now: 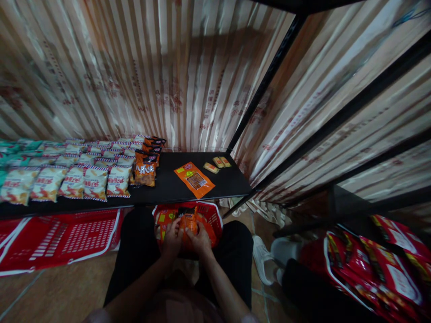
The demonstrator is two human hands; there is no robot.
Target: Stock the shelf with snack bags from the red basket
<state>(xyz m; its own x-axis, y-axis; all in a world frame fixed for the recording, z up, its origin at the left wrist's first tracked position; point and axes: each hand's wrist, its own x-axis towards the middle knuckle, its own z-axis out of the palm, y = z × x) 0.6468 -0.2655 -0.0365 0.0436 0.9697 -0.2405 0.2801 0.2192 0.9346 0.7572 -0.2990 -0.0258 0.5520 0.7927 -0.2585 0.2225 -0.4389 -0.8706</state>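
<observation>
Between my knees stands a red basket [215, 216] holding orange snack packets. Over it, my left hand [172, 233] and my right hand [200, 235] both grip one small orange snack bag [188, 223] with a dark top edge. The fingers of each hand are closed on the bag's sides. On the black shelf [164, 190] just beyond lies a flat orange packet [194, 180] with a yellow label. Several small yellowish packets [217, 163] lie behind it to the right. Similar orange-brown bags [145, 169] stand upright at the left.
Rows of white snack bags [96, 181] fill the shelf's left part, with green bags [10, 150] farther left. A red basket [77, 233] lies under the shelf. Black shelf posts [266, 85] rise at right. Another person's shoe [262, 260] and red packets in a basket [370, 264] are close by.
</observation>
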